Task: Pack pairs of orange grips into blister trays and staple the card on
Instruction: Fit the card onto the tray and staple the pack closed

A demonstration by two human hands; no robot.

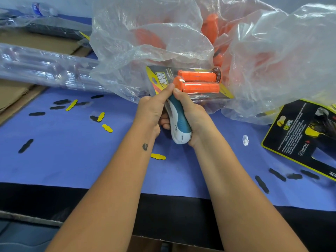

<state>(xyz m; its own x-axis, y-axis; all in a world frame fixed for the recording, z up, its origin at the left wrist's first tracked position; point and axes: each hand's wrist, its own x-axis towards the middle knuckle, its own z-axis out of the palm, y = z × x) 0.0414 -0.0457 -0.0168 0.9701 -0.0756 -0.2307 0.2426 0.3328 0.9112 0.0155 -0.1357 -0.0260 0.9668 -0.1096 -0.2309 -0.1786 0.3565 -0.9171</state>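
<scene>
A blister pack (205,96) with two orange grips (200,81) and a black-and-yellow card lies on the blue table cover (72,151), at the centre. A white-and-teal stapler (179,122) points at the pack's near left edge. My right hand (190,113) grips the stapler from the right. My left hand (152,110) wraps it from the left, thumb stretched along its top toward the pack. A clear plastic bag (151,37) behind holds several loose orange grips (211,26).
A stack of clear blister trays (47,68) lies at the left on cardboard (12,95). Printed cards (305,135) lie at the right. Small black and yellow punch-outs (107,128) are scattered over the cover. A water bottle (41,10) lies at the far left.
</scene>
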